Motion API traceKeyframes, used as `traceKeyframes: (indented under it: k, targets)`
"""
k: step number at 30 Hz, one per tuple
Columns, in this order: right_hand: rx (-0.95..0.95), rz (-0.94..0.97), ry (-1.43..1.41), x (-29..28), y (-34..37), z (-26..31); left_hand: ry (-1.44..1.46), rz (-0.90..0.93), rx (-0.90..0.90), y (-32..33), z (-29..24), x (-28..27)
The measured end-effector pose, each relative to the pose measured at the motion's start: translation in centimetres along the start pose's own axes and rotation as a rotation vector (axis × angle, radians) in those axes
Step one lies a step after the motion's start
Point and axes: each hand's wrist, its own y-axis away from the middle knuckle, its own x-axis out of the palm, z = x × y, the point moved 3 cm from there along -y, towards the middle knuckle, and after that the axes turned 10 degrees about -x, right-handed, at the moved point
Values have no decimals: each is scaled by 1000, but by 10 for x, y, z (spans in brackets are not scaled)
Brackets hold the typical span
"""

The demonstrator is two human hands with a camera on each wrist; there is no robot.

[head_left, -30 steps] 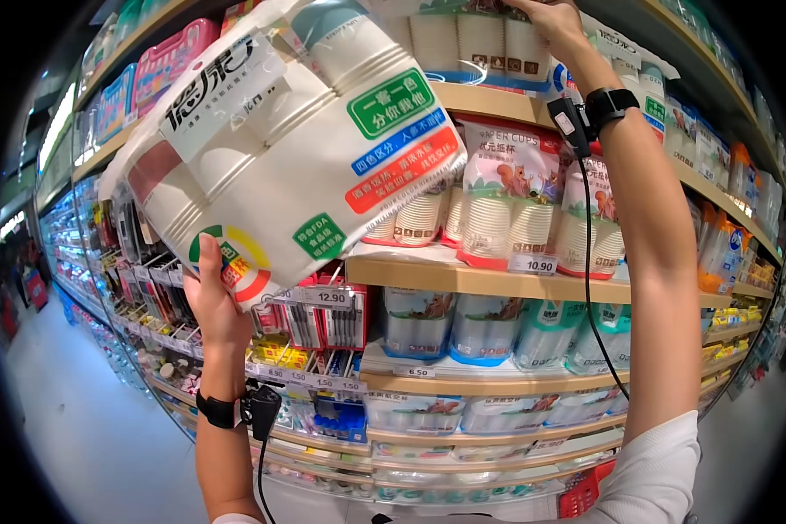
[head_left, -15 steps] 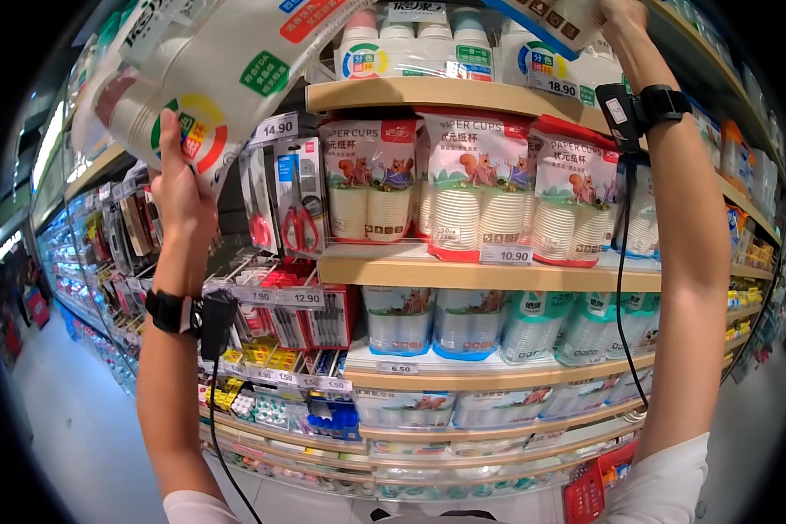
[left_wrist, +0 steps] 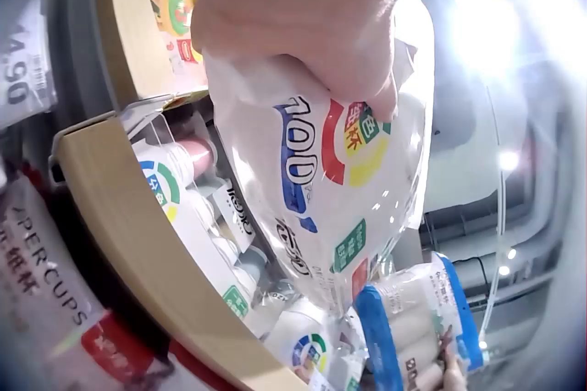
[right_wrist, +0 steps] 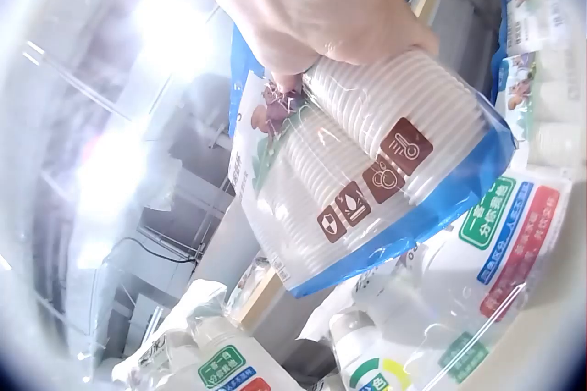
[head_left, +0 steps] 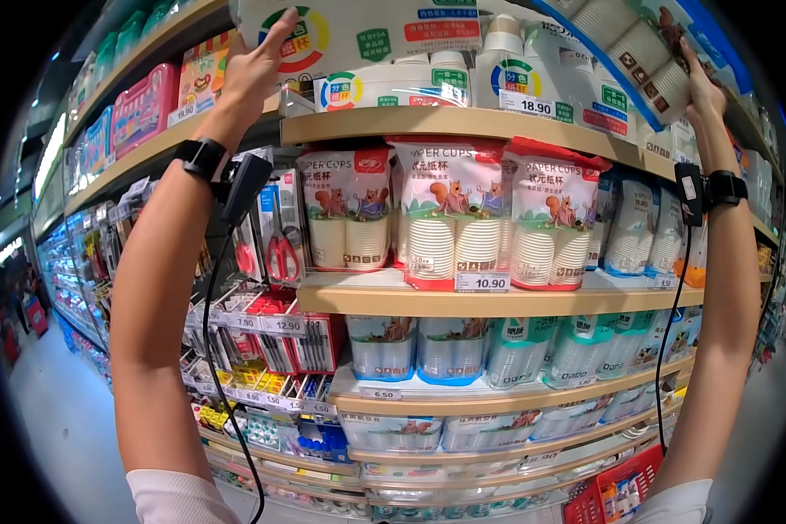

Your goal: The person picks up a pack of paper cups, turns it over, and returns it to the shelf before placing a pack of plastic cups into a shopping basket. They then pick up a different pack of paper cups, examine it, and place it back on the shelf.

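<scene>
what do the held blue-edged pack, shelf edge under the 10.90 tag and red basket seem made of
Blue-edged pack: likely glossy plastic film, given the see-through front and highlights; ribbed cups inside could be paper or plastic.
Shelf edge: smooth, wood colouring; real wood or laminate, unclear.
Red basket: probably plastic, by uniform colour and slots; finish unclear.

Open air is running between left forearm (head_left: 160, 271) and right forearm (head_left: 727, 279) — up top, upper shelf edge (head_left: 445, 126) is blocking from below, colour-ring packs (head_left: 498, 63) are crowding the row behind, and white pack (head_left: 349, 26) in left hand (head_left: 255, 77) and blue-edged pack (head_left: 622, 44) in right hand (head_left: 706, 94) are leaving only a slim gap in head view.
</scene>
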Motion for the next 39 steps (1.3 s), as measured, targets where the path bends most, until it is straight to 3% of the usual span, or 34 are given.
traceKeyframes:
  k: [2, 5, 10, 14, 17, 18, 22, 24, 27, 29, 30, 33, 34, 35, 37, 38, 39]
  targets:
    - [36, -90, 92, -22, -3, -1, -77, 91, 196, -7, -4, 20]
    - [11, -42, 57, -46, -7, -5, -200, 163, 380, 5, -17, 41]
    - [37, 19, 146, -69, -27, -17, -270, 104, 173, -25, 14, 45]
    - [-4, 72, 81, -66, -26, -15, -345, 304, 85, -32, 14, 47]
    - [15, 83, 62, -65, -24, -18, -420, 70, 84, -24, 10, 54]
    - [4, 95, 60, -64, -21, -17, -646, -17, 217, -69, 35, 38]
    - [5, 138, 94, -66, -15, -14, -707, 61, 385, -69, 45, 53]
    - [33, 110, 120, -73, -25, -23, -793, 3, 403, -52, 47, 61]
    - [48, 72, 149, -87, -28, -30, -820, 52, 269, -45, 46, 71]
    - [36, 70, 148, -94, -31, -37, -921, 33, -18, -53, 48, 76]
    - [26, 78, 143, -98, -33, -41, -906, 67, -61, -59, 49, 76]
    - [0, 70, 161, -115, -40, -43, -1027, -172, -96, -61, 50, 86]
    - [2, 65, 178, -124, -37, -45, -1121, -343, -16, -38, 36, 101]
    - [6, 91, 201, -136, -50, -53, -1074, -300, 200, -43, 41, 108]
    - [18, 150, 252, -162, -88, -78, -1152, -177, 293, -9, 17, 143]
    - [138, -183, 382, -115, 11, 14, -1268, -134, 302, 0, 13, 163]
    - [71, -143, 433, -124, 5, 14, -1198, -78, 340, 3, 14, 180]
